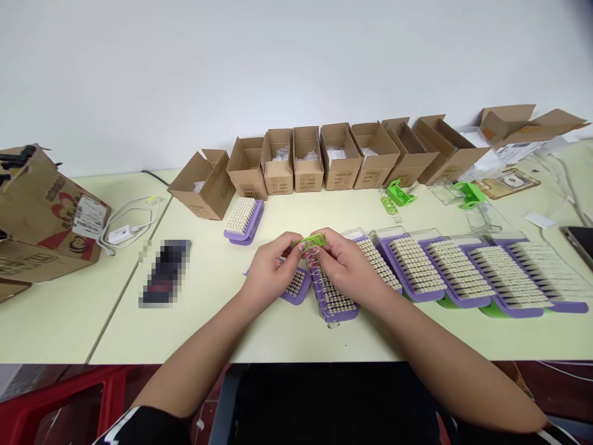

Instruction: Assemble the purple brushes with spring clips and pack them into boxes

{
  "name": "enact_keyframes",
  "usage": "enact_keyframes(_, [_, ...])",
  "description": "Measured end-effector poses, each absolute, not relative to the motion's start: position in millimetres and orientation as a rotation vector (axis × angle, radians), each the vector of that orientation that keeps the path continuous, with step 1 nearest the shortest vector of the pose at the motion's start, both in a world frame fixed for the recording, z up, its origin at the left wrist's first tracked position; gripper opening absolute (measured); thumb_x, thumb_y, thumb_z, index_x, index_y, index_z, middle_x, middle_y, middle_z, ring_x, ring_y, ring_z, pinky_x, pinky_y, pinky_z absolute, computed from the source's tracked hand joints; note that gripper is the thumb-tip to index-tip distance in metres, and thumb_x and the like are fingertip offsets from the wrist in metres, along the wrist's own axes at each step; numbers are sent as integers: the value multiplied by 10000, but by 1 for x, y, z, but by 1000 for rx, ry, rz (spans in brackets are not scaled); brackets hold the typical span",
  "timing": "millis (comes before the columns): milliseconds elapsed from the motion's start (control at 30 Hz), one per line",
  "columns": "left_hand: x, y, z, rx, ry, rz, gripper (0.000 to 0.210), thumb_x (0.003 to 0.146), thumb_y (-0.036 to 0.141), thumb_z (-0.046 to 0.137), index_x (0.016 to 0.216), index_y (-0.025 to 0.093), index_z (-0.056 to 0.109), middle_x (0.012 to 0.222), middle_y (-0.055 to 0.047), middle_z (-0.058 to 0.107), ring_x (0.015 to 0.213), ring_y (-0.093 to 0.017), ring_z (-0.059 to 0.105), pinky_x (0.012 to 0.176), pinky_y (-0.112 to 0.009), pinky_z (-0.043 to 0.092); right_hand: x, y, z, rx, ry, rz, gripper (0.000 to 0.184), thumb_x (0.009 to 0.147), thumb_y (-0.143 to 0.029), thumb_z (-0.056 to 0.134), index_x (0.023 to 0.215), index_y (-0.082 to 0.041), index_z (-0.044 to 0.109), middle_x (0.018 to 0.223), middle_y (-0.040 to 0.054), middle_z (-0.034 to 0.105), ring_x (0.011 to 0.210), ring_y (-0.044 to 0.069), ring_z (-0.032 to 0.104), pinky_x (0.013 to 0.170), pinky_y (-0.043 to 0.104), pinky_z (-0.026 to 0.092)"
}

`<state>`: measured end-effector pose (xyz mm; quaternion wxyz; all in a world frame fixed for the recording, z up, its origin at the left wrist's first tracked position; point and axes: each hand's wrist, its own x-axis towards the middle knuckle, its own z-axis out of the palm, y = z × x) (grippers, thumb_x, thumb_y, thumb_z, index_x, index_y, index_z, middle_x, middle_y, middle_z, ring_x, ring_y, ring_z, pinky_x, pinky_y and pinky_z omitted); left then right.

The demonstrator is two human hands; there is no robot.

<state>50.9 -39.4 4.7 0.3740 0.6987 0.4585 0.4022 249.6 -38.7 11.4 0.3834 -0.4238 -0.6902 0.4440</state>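
Observation:
Between my two hands, over the middle of the table, is a small green plastic piece (315, 239) with a thin metal coil spring (319, 281) dangling below it. Fingers and thumb of my left hand (272, 266) pinch the piece at its left side. My right hand (345, 261) grips its right side, thumb near the top of the spring. Under the spring lies a purple block (347, 314) with rows of cream pegs. Another purple block (296, 290) is partly hidden behind my left hand. To the right, several similar purple blocks (417, 266) stand in a tilted row.
Open cardboard boxes (307, 176) line the wall. A purple pegged block (244, 219) sits before them. Green plastic parts (401, 194) and clear covers (486, 217) lie back right. At left are a blurred-out dark object (165, 274), a white cable (132, 232) and a large carton (55, 216).

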Motion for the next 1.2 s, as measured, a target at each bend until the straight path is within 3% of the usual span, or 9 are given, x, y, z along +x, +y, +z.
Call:
enact_keyframes(267, [47, -38, 7, 1697, 1092, 1041, 183, 1076, 343, 618, 1043, 206, 735, 964, -23, 737, 875, -167, 678, 810, -288, 528, 251, -41, 13, -1057, -1818, 1064, 93, 1088, -243, 540, 1060, -247, 629, 939, 11, 721, 847, 202, 662, 757, 334, 482])
enact_keyframes(433, [48, -38, 6, 1544, 1030, 1055, 228, 1047, 405, 671, 1011, 192, 743, 877, -25, 723, 792, -160, 676, 741, -278, 552, 251, -42, 10, -1017, -1720, 1201, 41, 1067, -285, 617, 1052, -247, 615, 910, 0, 678, 821, 190, 630, 709, 310, 467])
enact_keyframes(733, [46, -36, 9, 1451, 1000, 978, 248, 1016, 431, 710, 996, 185, 719, 813, -19, 731, 751, -161, 694, 719, -279, 566, 245, -40, 4, -914, -1467, 1491, 173, 1043, -394, 700, 1015, -245, 618, 874, -4, 698, 825, 197, 682, 711, 314, 507])
enact_keyframes(1200, [45, -37, 3, 1584, 1017, 951, 213, 1050, 401, 654, 1037, 195, 707, 902, -44, 752, 818, -188, 718, 745, -308, 563, 247, -33, 4, -939, -1507, 1487, 89, 1059, -299, 613, 997, -235, 610, 863, -9, 696, 811, 186, 678, 766, 334, 541])
